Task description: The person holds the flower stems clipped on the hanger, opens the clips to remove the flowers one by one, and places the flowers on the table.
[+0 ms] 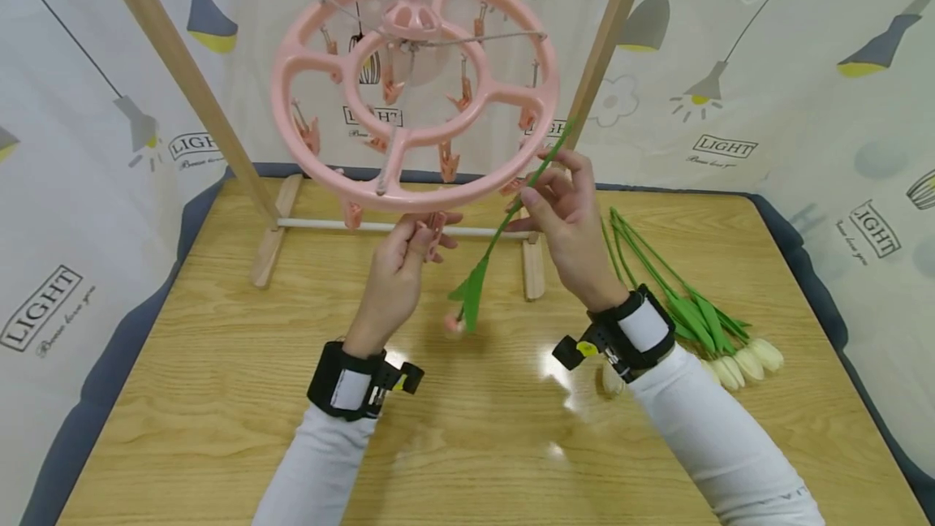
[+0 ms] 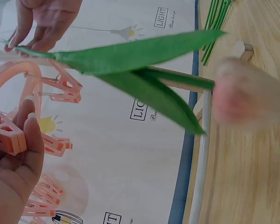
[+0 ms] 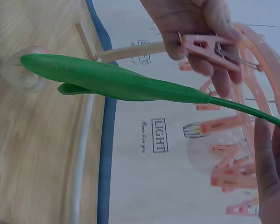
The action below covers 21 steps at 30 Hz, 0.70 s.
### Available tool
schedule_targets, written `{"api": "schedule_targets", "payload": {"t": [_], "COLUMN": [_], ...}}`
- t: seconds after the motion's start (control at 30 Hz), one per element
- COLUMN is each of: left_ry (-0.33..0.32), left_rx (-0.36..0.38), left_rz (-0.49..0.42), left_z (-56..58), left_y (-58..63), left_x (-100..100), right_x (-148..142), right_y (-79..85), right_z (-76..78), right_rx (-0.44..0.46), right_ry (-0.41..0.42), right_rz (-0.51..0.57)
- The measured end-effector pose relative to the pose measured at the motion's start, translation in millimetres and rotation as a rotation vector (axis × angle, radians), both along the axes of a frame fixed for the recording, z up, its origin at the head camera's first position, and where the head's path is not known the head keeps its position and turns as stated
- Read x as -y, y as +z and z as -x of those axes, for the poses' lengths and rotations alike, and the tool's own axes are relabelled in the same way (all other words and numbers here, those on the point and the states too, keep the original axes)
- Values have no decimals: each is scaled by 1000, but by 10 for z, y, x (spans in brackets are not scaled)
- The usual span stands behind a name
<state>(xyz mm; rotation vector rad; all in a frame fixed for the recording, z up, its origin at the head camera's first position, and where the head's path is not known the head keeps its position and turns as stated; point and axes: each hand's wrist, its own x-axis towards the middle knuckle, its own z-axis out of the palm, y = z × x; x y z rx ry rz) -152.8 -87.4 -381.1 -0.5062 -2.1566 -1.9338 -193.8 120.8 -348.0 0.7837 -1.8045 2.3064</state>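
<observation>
A round pink hanging clip dryer (image 1: 431,200) hangs in front of me with several pink clips below its rings. At its near rim my left hand (image 1: 390,278) grips one clip (image 1: 436,234) between thumb and fingers. My right hand (image 1: 577,234) pinches the thin green stem of an artificial tulip (image 1: 476,291), to the right of that clip. The tulip slants head down, its pale pink bloom (image 2: 233,95) lowest, and its stem end points up past the dryer's right side. Stem and gripped clip are apart. In the right wrist view, the leaves (image 3: 116,79) cross before the left hand.
Several white tulips (image 1: 748,360) lie on the wooden table (image 1: 204,428) at the right, partly behind my right forearm. A wooden stand with side posts (image 1: 183,63) and a white crossbar (image 1: 321,224) frames the dryer. Printed cloth (image 1: 796,128) hangs behind.
</observation>
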Motion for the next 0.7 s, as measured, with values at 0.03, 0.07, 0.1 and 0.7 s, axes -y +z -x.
{"api": "schedule_targets", "payload": {"t": [0.03,0.07,0.1,0.7], "left_ry": [1,4,4,6], "left_rx": [2,3,5,0], "left_rz": [1,4,4,14], "left_z": [-2,-3,-5,-12], "left_y": [-3,-8,-11,-15], "left_x": [9,18,26,73], "right_x": [-31,-63,-95,-738], "right_y": [13,25,38,383], "right_z": [6,17,28,203], "right_rx": [-3,-9,-20,-87], "right_ry": [-12,-26,-41,-211], "right_rz": [-4,-5,-6,134]}}
